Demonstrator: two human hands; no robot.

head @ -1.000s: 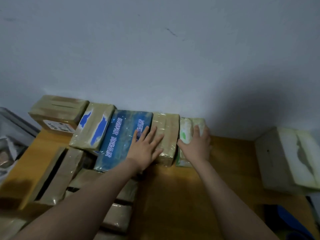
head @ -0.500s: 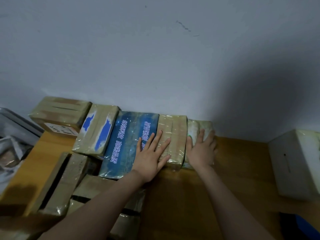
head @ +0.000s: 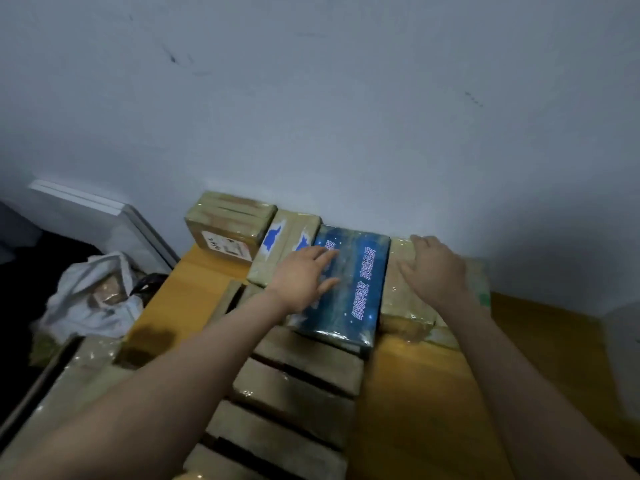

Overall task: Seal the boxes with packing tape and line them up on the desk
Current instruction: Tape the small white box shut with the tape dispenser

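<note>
A row of taped boxes lines the wall on the wooden desk (head: 194,299): a brown box with a label (head: 228,226), a box with blue patches (head: 287,244), a dark blue box with printed characters (head: 356,289), a tan box (head: 398,299) and a box with green print (head: 479,289). My left hand (head: 304,275) lies flat with straight fingers on the left side of the dark blue box. My right hand (head: 433,268) presses flat on the tan box and partly hides the green-print box.
More taped brown boxes (head: 294,393) are stacked in rows nearer to me, some under my left arm. A white plastic bag (head: 90,299) and a white board (head: 86,216) sit left of the desk. Bare desk (head: 415,410) lies at the right.
Both hands slid left along the row: the left from the tan box onto the dark blue one, the right from the green-print box onto the tan one. The view swung left.
</note>
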